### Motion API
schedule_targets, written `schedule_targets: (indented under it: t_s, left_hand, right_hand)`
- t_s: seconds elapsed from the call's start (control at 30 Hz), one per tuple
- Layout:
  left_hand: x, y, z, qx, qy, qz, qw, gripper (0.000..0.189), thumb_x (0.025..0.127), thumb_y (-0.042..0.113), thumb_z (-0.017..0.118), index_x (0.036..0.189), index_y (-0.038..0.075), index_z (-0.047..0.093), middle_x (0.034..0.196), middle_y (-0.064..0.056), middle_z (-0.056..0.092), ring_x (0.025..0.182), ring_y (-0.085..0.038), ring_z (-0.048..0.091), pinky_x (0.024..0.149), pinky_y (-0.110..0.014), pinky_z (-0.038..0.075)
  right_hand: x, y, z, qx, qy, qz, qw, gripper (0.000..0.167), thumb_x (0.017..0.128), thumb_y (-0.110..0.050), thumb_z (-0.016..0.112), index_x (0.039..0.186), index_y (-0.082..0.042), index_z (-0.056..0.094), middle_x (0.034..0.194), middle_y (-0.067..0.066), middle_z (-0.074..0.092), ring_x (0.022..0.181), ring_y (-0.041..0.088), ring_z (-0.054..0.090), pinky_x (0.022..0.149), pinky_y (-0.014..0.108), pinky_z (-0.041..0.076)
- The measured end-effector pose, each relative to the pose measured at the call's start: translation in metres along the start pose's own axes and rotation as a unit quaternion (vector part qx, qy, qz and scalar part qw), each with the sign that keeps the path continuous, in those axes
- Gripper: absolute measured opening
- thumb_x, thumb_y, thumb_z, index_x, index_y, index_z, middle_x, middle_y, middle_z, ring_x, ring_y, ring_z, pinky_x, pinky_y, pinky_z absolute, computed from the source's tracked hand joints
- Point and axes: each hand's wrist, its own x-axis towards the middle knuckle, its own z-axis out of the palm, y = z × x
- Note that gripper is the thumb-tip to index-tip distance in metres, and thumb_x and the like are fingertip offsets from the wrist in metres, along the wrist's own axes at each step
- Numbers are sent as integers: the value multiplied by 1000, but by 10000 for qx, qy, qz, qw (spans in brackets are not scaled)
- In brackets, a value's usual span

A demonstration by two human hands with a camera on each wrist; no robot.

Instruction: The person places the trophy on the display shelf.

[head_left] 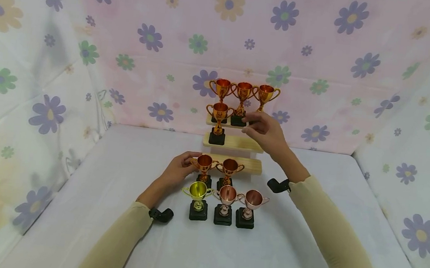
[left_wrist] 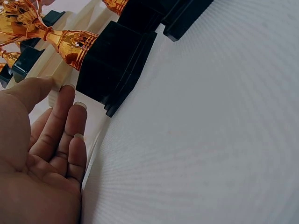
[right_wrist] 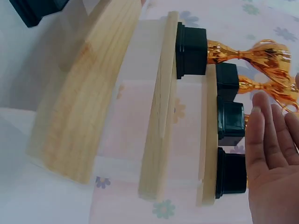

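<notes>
Right sleeve [head_left: 341, 241] is running nearest. Rightmost top-tier trophy [head_left: 266, 94] is standing, long axis vertical, just beyond the right hand [head_left: 267, 133] (the nearer one), which is holding nothing, thumb and fingers parted. Down-left of that grip, the left hand [head_left: 178, 166] is pinching the wooden stand [head_left: 252, 166].

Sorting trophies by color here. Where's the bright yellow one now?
In the head view, the bright yellow trophy stands at the left end of the front row, beside a pinkish trophy.
</notes>
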Motion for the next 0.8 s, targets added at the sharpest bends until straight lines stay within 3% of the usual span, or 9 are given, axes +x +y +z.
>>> schedule_targets:
  t_s: [0.1,0.23,0.33,0.47,0.63,0.8]
  left_hand:
    - [-1,1,0,48,5,11,10000,44,107,12,63,150,10,56,128,-13,75,109,-22,71,95,-33,53]
    - [-2,3,0,84,3,-28,10000,44,107,12,63,150,10,57,126,-12,76,109,-21,70,94,-33,52]
    - [-2,4,0,82,1,-32,10000,44,107,12,63,150,11,57,127,-12,75,109,-20,70,94,-31,53]
    - [-2,4,0,10,-14,-1,10000,44,107,12,63,151,10,56,129,-13,75,108,-20,70,93,-30,53]
    - [-2,3,0,-36,-21,-39,10000,44,107,12,64,150,11,57,126,-12,76,107,-19,70,92,-28,53]
    - [-2,3,0,-17,-5,-76,10000,44,107,12,64,150,11,56,126,-12,76,106,-19,70,92,-28,53]
  right_hand:
    - [-11,3,-3,6,67,-165,9998,41,102,-7,71,140,4,60,131,28,64,108,24,69,91,24,55]
    - [-26,4,-4,-20,219,-311,9993,36,102,-5,70,136,2,63,126,22,67,110,26,68,94,23,55]
    - [-38,5,-4,-46,315,-442,9985,32,102,-4,69,134,0,64,123,16,70,110,23,69,96,24,55]
    - [-53,7,-4,-35,369,-654,9972,29,103,1,66,132,1,65,120,18,70,108,19,69,99,24,54]
    - [-73,10,-5,81,276,-667,9974,25,105,2,61,130,7,63,117,27,67,106,16,69,98,23,54]
    - [-93,17,-7,101,52,-689,9976,23,109,0,54,128,10,63,113,25,68,105,14,68,95,23,55]
